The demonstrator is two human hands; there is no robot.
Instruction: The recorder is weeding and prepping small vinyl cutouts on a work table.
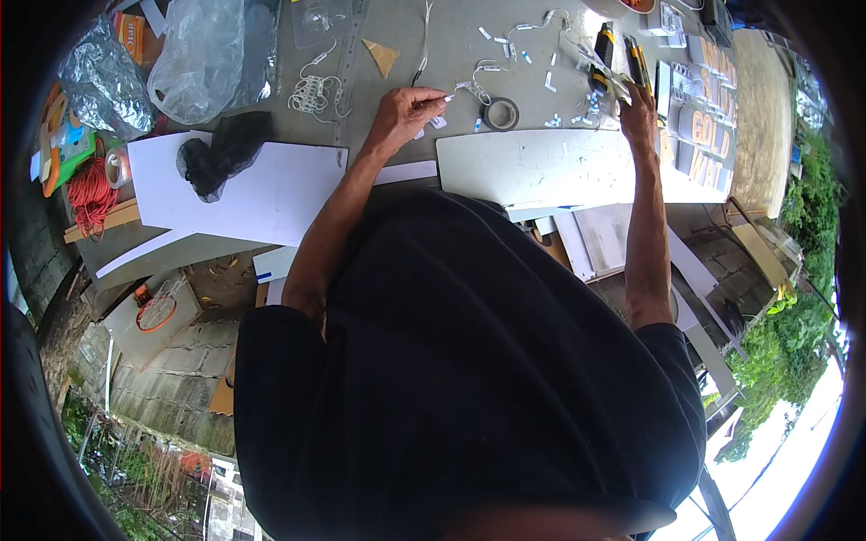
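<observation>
Here's the left hand (401, 119) out over the grey tabletop (397, 56), thumb and forefinger pinched together on a small white plastic-looking piece (448, 97), right at the near end of a thin white wired strand of little rectangular modules (492, 68). That strand is the line to watch: from those fingertips its long axis winds rightward and away from the body, so the left hand is clearly the nearer one. Just right of the pinch, a dark grey ring of tape (515, 114) sits below the strand. Well across to the right, the right hand (638, 117) reaches forward, fingers bent beside a slim, pale, shiny tool (618, 83) angled toward the strand's far stretch; whether they're closed around it, I can't tell.
</observation>
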